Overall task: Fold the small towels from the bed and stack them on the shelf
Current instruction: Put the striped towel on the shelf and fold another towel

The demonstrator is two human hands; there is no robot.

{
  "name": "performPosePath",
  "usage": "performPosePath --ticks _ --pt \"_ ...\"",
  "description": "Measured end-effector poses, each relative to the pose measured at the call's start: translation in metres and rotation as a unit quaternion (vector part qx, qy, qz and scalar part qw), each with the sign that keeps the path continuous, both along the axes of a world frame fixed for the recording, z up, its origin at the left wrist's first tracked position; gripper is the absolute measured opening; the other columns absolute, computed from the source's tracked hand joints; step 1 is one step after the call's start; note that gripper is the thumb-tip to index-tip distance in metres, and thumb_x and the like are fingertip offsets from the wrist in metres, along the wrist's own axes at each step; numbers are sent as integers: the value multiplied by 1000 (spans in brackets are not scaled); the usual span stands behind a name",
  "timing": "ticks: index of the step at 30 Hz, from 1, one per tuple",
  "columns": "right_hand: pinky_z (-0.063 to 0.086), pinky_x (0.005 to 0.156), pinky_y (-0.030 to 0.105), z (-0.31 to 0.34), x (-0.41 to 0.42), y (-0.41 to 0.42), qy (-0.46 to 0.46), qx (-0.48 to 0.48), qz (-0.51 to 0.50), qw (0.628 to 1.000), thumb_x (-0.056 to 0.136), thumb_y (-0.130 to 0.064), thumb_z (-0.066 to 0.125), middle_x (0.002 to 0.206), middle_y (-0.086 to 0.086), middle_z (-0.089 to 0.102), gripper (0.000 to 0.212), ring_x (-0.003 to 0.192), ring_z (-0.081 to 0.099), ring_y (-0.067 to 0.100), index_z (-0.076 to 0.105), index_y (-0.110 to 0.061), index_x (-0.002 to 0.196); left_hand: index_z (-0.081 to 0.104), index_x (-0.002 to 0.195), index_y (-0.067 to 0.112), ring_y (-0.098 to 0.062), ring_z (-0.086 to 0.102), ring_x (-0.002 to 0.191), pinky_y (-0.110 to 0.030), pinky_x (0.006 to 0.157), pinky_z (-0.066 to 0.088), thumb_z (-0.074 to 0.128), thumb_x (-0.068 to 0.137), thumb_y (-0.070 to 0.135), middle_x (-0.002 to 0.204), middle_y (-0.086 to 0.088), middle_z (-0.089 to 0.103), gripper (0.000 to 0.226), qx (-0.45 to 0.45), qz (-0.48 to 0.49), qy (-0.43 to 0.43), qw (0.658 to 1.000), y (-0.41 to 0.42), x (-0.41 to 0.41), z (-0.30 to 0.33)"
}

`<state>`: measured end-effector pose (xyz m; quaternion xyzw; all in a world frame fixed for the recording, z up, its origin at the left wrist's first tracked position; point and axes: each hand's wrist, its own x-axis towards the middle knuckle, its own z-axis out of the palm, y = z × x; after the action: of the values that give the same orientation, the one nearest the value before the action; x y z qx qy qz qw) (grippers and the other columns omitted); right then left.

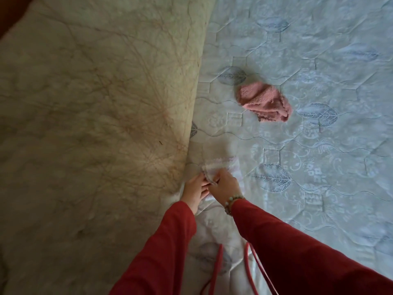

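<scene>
A small pale towel with faint pink stripes (225, 166) lies on the mattress (319, 145) near its left side. My left hand (194, 189) and my right hand (225, 186) meet at the towel's near edge, and both pinch the cloth there. A crumpled pink towel (263, 102) lies farther out on the mattress, apart from both hands. The shelf is not in view.
A large cream quilt (95, 124) is bunched up along the left of the bed, right beside my left hand. Red cords (251, 265) hang down near the bottom edge. The mattress spreads out to the right and beyond the pink towel.
</scene>
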<state>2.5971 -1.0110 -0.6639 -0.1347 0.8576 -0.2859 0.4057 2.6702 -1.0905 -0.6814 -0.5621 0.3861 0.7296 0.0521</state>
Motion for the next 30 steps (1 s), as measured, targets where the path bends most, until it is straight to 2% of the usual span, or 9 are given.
performPosePath --ticks 7,10,12,15,17,19,23,26,30 --pt "48 73 27 -2 9 -3 -1 -33 52 998 81 -19 67 92 3 67 16 88 63 21 59 -13 93 61 92 19 -19 61 70 -29 64 46 46 103 31 82 -11 65 22 -54 -10 5 998 -5 -4 5" --pt "52 85 32 5 4 0 -35 -56 25 998 81 -21 70 96 2 66 26 91 62 17 65 -10 104 62 97 25 -19 61 91 -21 76 46 42 104 26 97 2 63 22 -194 -76 1 978 -6 -3 1" --pt "51 90 39 6 -3 11 86 -90 22 992 81 -14 67 105 5 64 29 97 59 20 65 -9 109 53 133 21 -9 52 119 -12 96 36 36 105 17 126 9 53 33 -350 -145 -36 925 -2 3 7" --pt "45 101 45 -10 -18 32 295 -44 95 950 82 -8 61 140 10 54 53 128 50 28 53 -10 134 32 152 16 -20 33 144 -28 112 35 41 103 12 156 -5 36 50 -561 -319 -34 763 6 14 3" --pt "40 105 47 -20 -26 43 322 -5 189 928 88 -11 55 158 5 35 62 145 32 26 39 -15 148 30 152 16 -26 32 146 -40 111 40 39 102 18 158 -9 34 51 -615 -431 -12 660 11 18 -19" --pt "32 112 52 -34 -27 50 291 34 265 919 95 -21 37 163 -1 16 60 150 15 21 27 -20 154 27 151 15 -27 31 146 -45 108 43 29 103 31 158 -9 33 51 -608 -482 -24 631 13 19 -36" --pt "2 119 54 -51 -21 53 213 87 256 939 90 -49 -4 157 -16 -22 64 146 -15 9 -9 -34 152 18 154 20 -27 23 149 -53 108 40 23 101 42 163 -6 22 58 -589 -526 -62 611 8 26 -55" --pt "-1 120 55 -51 -20 48 204 91 249 943 99 -48 8 156 -11 -31 59 148 -20 13 -16 -36 151 14 155 22 -29 23 149 -52 113 35 22 102 43 163 -7 18 58 -597 -529 -72 599 9 25 -53" --pt "31 110 50 -33 -20 46 232 3 45 972 96 -33 53 155 15 30 63 140 34 30 28 -20 153 28 153 12 -30 26 146 -41 117 29 53 98 35 160 -14 26 64 -532 -331 -64 777 22 15 -28"
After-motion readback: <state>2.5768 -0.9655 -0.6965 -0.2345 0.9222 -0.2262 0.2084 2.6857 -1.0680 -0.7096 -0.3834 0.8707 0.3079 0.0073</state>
